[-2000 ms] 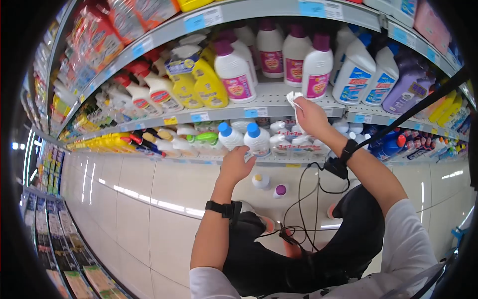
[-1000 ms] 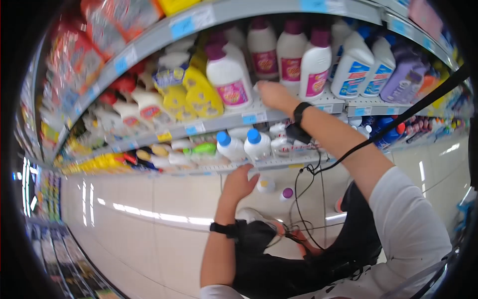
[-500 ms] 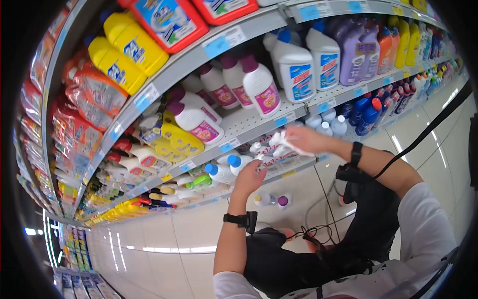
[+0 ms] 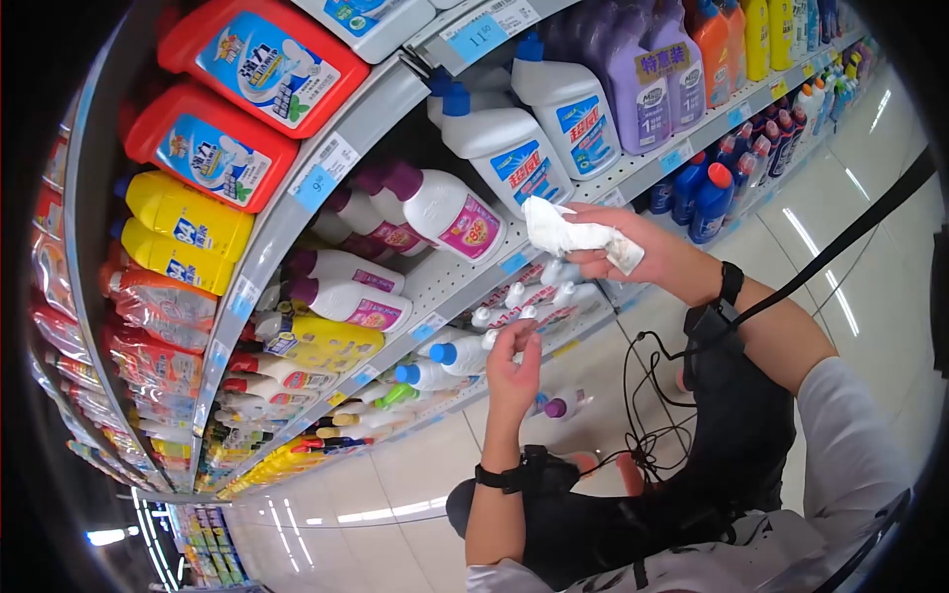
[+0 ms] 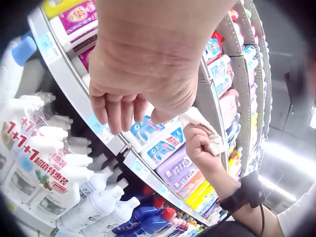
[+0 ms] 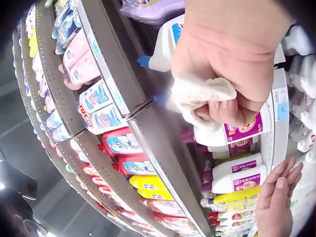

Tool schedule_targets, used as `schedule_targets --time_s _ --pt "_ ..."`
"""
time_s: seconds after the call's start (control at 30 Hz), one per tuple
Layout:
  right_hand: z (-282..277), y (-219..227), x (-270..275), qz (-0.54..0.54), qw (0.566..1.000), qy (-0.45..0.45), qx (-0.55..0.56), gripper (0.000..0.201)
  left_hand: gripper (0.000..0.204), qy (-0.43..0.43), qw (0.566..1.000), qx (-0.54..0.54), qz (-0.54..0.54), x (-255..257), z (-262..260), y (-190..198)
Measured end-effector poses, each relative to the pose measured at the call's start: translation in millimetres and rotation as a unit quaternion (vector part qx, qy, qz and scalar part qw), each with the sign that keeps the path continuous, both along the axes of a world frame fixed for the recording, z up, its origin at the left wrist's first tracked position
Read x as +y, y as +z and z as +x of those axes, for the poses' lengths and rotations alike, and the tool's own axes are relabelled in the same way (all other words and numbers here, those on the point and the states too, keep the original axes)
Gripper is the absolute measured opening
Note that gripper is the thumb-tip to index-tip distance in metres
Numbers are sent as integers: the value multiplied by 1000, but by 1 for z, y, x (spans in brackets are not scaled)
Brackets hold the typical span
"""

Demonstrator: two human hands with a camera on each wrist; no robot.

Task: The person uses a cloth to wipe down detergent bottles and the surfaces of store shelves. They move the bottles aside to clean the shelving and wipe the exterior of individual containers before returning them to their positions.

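Note:
A crumpled white cloth [image 4: 561, 229], with a brownish smudge at one end, is gripped in my right hand [image 4: 660, 252]. That hand is in front of the middle shelf's edge, close to white bottles with blue caps [image 4: 509, 163]. In the right wrist view the fingers curl round the cloth [image 6: 197, 96]. My left hand [image 4: 513, 371] holds nothing, its fingers loosely bent, near two blue-capped bottles [image 4: 457, 354] on the lower shelf. White bottles with purple caps [image 4: 460, 219] stand on the middle shelf, left of the cloth.
Red jugs [image 4: 262, 64] and yellow bottles [image 4: 193, 212] fill the upper shelf. Purple bottles [image 4: 638, 84] stand farther right. A purple-capped bottle [image 4: 563, 406] is on the tiled floor below the lower shelf. Black cables [image 4: 643, 415] hang near my legs.
My right hand reached in among the purple-capped bottles, then came back out and right with the cloth. The head view has turned right and tilted. My left hand stays low by the lower shelf.

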State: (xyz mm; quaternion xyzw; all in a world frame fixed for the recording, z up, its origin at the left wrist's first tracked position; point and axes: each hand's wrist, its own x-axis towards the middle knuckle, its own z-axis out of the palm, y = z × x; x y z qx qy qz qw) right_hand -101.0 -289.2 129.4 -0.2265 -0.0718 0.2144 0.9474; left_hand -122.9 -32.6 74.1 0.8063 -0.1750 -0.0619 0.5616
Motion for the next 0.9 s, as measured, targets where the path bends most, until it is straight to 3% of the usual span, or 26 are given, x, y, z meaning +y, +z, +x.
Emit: schedule_targets --time_s 0.13,0.23,0.3,0.33,0.4,0.47,0.57,0.6,0.7,0.73,0.8,0.83,0.87,0.9 --pt "1 -8 -4 -18 999 0 30 33 21 -15 1000 10 19 -5 10 -3" --pt "3 -14 -4 -85 996 0 41 31 22 -24 998 -38 52 -13 12 -3" --pt "7 -15 -1 -203 978 -26 41 27 24 -68 981 -136 119 -17 14 5" --pt "10 -16 4 -216 976 -4 42 27 24 -45 985 -129 110 -14 15 1" --pt "13 -19 6 -445 892 -60 50 19 27 -68 966 -186 164 -10 20 -7" --pt "25 -67 -2 -675 716 -111 -141 15 27 -70 965 -181 176 -4 20 -14" --pt "27 -76 9 -709 657 -103 -235 14 27 -59 963 -173 196 4 16 -26" --pt "29 -79 14 -714 647 -86 -254 14 27 -78 959 -174 209 5 15 -30" --pt "38 -86 24 -663 727 -23 -176 17 28 -36 956 -151 250 10 15 -44" --pt "38 -93 30 -668 722 -20 -179 17 28 -32 957 -152 244 12 15 -45" --pt "40 -97 47 -635 769 -44 -60 24 30 -33 927 -111 357 17 19 -43" --pt "39 -94 56 -672 737 -14 -70 29 30 -27 929 -111 352 20 19 -40" --pt "40 -93 66 -676 733 -11 -76 29 28 -7 932 -95 351 23 20 -38" --pt "39 -84 84 -683 713 -49 -148 29 26 12 934 -78 350 25 20 -34"
